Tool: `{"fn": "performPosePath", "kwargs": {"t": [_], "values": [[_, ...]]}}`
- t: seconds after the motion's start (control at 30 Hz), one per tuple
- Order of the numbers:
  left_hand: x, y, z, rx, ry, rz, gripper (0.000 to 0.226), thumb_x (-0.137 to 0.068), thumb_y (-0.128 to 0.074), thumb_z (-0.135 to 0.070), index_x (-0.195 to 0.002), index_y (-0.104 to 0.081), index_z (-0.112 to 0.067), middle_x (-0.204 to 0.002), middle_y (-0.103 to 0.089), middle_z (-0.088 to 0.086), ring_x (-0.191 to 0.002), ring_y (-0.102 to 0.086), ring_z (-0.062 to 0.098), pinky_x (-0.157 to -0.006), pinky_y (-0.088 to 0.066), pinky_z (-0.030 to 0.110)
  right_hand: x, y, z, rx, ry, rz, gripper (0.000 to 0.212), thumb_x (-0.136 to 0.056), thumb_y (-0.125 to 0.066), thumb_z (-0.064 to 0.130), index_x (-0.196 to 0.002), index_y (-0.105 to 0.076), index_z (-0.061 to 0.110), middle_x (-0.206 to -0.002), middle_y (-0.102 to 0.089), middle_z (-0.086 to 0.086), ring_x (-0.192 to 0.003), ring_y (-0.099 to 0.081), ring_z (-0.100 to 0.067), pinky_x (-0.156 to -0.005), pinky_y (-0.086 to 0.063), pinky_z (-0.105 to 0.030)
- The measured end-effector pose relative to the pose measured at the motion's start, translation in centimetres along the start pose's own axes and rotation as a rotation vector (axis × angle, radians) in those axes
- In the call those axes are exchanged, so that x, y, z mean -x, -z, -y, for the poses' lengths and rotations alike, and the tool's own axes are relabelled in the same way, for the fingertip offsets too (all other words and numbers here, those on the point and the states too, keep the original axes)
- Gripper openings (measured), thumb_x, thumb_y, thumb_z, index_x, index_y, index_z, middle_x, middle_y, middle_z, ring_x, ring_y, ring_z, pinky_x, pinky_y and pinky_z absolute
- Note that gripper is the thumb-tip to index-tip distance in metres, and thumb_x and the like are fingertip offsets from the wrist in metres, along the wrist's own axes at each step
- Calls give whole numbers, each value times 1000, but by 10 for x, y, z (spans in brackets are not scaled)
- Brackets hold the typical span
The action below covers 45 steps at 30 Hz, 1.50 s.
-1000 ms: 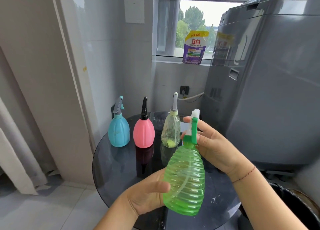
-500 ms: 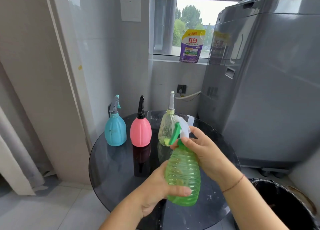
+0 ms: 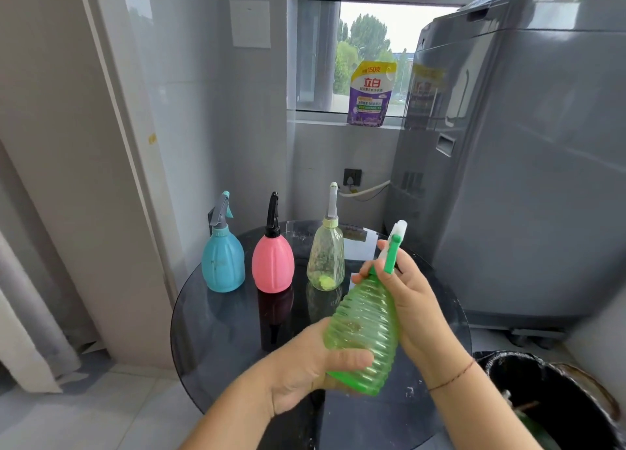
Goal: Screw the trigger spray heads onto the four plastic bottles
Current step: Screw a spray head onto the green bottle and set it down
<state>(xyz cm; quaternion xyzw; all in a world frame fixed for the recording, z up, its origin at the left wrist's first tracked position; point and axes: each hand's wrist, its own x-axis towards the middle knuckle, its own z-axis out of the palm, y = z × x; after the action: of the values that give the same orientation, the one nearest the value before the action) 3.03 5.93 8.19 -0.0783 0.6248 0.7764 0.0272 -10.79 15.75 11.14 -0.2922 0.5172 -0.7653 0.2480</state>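
Pouch (image 3: 371, 93) on windowsill, "立白" and "150克" legible.

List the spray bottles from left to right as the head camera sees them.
Blue bottle → pink bottle → clear bottle → green bottle, held tilted in both hands above the table.

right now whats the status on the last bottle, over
Left hand grips green ribbed bottle low, held tilted above glass table. Right hand on its green-white spray head. Three bottles behind already capped. Nothing in the way.
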Motion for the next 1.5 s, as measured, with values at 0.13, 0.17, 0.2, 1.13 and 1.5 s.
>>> {"fn": "performPosePath", "kwargs": {"t": [0.13,0.17,0.2,1.13,1.5], "values": [[-16,-30,20,-778,-110,-809,95,-53,-86,-40,-132,-35,-31,-124,-48,-9,-113,-53,12,-90,-47,27,5,-16,-12,217,13,-308,26,-90,-63,24,-84,-68,-1,-73,-68,-6,-69,-63,-21,-71,-54,-40],[-18,-36,25,-865,-161,-871,100,-52,-85,-42,-136,-30,-32,-126,-42,-9,-118,-48,14,-95,-45,29,5,-19,-14,236,14,-356,29,-90,-62,25,-81,-68,-2,-71,-66,-8,-67,-63,-21,-70,-54,-39],[-19,-39,28,-830,-196,-851,101,-50,-85,-44,-134,-30,-37,-126,-40,-12,-120,-46,12,-96,-44,27,6,-19,-14,257,16,-386,30,-90,-62,26,-78,-67,-1,-70,-66,-9,-65,-63,-22,-69,-54,-40],[12,15,2,121,-43,177,80,-70,-86,-34,-140,-50,-22,-139,-56,15,-128,-53,32,-107,-43,51,10,-11,11,134,-166,239,38,-87,-56,47,-103,-70,16,-108,-74,-9,-90,-71,-24,-78,-56,-40],[-2,-11,21,-203,-162,-396,83,-47,-93,-32,-119,-52,-29,-109,-74,-3,-100,-70,9,-83,-54,24,13,-17,10,368,-109,88,30,-95,-52,37,-77,-75,27,-101,-75,-14,-80,-70,-20,-83,-58,-46]]}}
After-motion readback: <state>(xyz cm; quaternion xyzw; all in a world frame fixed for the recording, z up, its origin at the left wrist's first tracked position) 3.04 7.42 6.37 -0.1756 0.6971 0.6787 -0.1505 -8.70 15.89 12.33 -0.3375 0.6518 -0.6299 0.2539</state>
